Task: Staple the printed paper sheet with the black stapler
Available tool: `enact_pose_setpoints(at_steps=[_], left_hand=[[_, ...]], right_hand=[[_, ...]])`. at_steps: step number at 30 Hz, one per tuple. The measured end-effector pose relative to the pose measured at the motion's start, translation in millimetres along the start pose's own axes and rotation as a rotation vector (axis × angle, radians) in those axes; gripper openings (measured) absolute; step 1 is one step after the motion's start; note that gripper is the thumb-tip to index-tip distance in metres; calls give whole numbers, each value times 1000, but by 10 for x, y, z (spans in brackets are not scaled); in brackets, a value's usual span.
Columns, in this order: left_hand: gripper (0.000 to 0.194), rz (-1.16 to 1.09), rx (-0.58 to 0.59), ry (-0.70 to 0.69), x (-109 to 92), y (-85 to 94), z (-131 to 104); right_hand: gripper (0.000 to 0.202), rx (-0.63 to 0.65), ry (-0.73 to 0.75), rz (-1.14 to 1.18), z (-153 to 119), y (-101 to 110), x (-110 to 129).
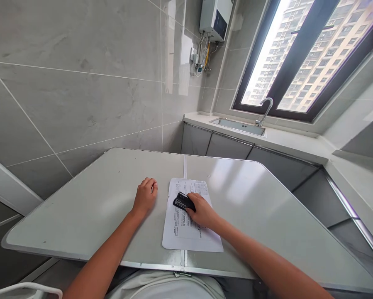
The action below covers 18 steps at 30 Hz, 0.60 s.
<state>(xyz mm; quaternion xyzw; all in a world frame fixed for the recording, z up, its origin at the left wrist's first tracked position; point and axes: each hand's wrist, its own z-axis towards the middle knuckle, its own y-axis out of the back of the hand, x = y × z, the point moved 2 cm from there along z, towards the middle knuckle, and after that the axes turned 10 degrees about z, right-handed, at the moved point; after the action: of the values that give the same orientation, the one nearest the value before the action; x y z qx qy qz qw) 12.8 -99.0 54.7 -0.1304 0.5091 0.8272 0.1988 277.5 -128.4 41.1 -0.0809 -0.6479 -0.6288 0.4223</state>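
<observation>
A printed sheet of paper [192, 238] lies on the white folding table [89, 207], across its centre seam; its left corners look rounded. My right hand [202, 211] rests over the sheet and grips a black stapler-like tool [184, 201] with a rounded end. This tool lies over the printed text, its right end hidden by my fingers. To the left of the paper, my left hand [145, 195] rests on the table with its fingers curled closed. A small pale spot shows by its thumb, but what the fingers hold, if anything, I cannot make out.
The table's metal-trimmed edge runs just in front of my body. Beyond it stand a counter [298, 143] with a sink [240, 126] and a faucet [265, 111], under a window. A water heater [215, 20] hangs on the tiled wall. A white rail [27, 285] is at lower left.
</observation>
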Motion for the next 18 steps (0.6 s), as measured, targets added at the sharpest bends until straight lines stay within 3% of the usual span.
enact_pose_setpoints(at_steps=[6, 9, 12, 16, 18], left_hand=[[26, 41, 70, -16, 37, -97, -6], [24, 84, 125, -49, 57, -151, -14], [24, 14, 150, -58, 49, -160, -26], [25, -65, 143, -42, 48, -143, -23], [25, -72, 158, -44, 63, -151, -13]], right_hand=[[8, -67, -57, 12, -563, 386, -462], [6, -77, -79, 26, -730, 494, -559], [16, 4, -112, 42, -744, 625, -543], [37, 229, -39, 135, -562, 949, -628], [44, 121, -46, 146, -403, 1179, -841]])
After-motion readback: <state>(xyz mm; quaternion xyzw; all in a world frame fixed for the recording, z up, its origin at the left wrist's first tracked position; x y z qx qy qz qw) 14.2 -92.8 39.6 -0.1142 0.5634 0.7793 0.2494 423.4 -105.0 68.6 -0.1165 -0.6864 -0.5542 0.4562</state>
